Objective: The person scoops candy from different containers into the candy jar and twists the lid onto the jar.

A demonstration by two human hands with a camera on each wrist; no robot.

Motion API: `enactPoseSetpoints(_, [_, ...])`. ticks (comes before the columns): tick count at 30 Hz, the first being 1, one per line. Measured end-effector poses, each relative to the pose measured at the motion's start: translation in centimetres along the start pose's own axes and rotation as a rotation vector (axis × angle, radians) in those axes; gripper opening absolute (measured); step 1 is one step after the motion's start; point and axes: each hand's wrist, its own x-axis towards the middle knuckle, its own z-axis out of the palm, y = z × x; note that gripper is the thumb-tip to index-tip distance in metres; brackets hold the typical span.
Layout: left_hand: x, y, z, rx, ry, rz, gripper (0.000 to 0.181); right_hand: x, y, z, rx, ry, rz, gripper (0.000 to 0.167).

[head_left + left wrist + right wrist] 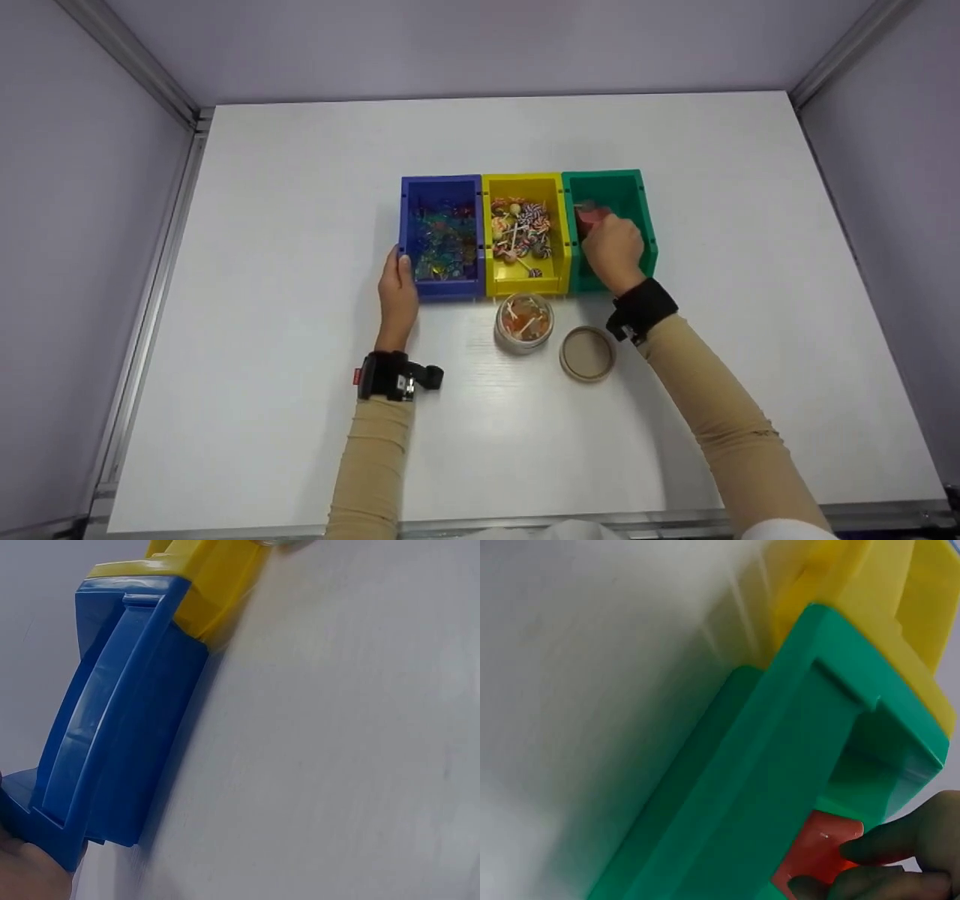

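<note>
A blue bin [446, 289] of shiny wrapped pieces stands left of a yellow bin [525, 286] with small lollipops and a green bin [649, 247]. My left hand [397, 300] grips the blue bin's front left corner; in the left wrist view part of that hand [31, 874] shows at the corner of the blue bin [142, 742]. Inside the green bin, my right hand [616, 251] pinches a red item [592, 216]. The right wrist view shows thumb and fingers [900, 859] at the red item [817, 847], within the green bin [757, 765]; some fingertips are hidden.
In front of the yellow bin stands a glass jar [523, 322] holding orange and pale pieces with white sticks. A round tan lid [588, 354] lies to its right on the white table [487, 450]. Walls rise at the back and both sides.
</note>
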Motion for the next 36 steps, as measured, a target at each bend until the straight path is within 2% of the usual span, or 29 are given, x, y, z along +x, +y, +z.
enactPoseSetpoints(4, [-0.1,0.1,0.0,-0.008,-0.009,0.008,0.048,-0.3,0.4,0.3,0.028,0.024,0.013,0.033])
enactPoseSetpoints(10, [-0.1,0.0,-0.2,-0.019,-0.002,0.019,0.048,-0.8,1.5,1.2,0.088,0.093,-0.031,0.038])
enactPoseSetpoints(15, [-0.1,0.0,-0.1,-0.003,-0.005,0.003,0.048,-1.1,2.1,0.5,0.078,0.072,-0.069,0.036])
enactPoseSetpoints(21, [-0.2,0.1,-0.1,0.013,-0.005,-0.006,0.049,-0.5,2.5,-2.6,-0.084,-0.032,-0.109,0.030])
enactPoseSetpoints(26, [-0.2,0.2,-0.3,0.001,0.005,-0.004,0.048,1.4,2.5,-5.0,-0.253,-0.162,-0.183,0.030])
enactPoseSetpoints(29, [-0.1,0.2,-0.3,0.002,-0.001,-0.015,0.048,2.8,2.3,-6.2,-0.343,-0.260,-0.256,0.042])
enactPoseSetpoints(32, [-0.1,0.2,-0.2,0.009,-0.005,-0.017,0.049,4.3,2.1,-7.2,-0.430,-0.361,-0.318,0.062])
enactPoseSetpoints(36, [-0.2,0.3,0.0,0.011,-0.002,-0.015,0.049,6.1,1.4,-8.5,-0.510,-0.478,-0.321,0.087])
